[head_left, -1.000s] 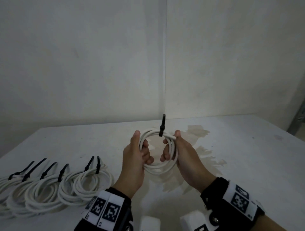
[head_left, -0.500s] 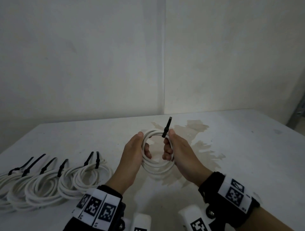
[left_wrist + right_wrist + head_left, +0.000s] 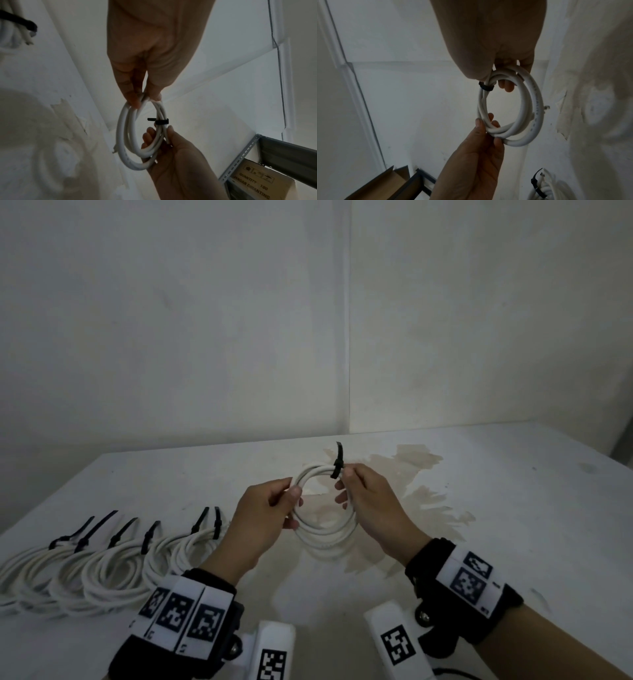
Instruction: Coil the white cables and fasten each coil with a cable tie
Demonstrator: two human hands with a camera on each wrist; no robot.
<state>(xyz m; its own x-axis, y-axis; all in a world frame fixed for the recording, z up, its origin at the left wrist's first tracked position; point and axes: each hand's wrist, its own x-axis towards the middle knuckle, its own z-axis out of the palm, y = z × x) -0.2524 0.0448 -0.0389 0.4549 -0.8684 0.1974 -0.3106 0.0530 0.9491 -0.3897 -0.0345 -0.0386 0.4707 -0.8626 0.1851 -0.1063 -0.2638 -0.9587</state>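
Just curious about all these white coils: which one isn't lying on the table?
The coil held up between the left hand and right hand. The other coils lie in a row on the table.

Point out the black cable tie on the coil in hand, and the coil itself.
black cable tie [image 3: 337,467], head view: on its band where it wraps the coil.
coil [image 3: 322,534], head view: on the lower arc of its white loops.

Left hand [image 3: 267,510] and right hand [image 3: 371,499] raised, fingers [image 3: 132,94] curled, pinching.

Tied coils [image 3: 102,563] on table [image 3: 513,542], left of held coil [image 3: 322,529]
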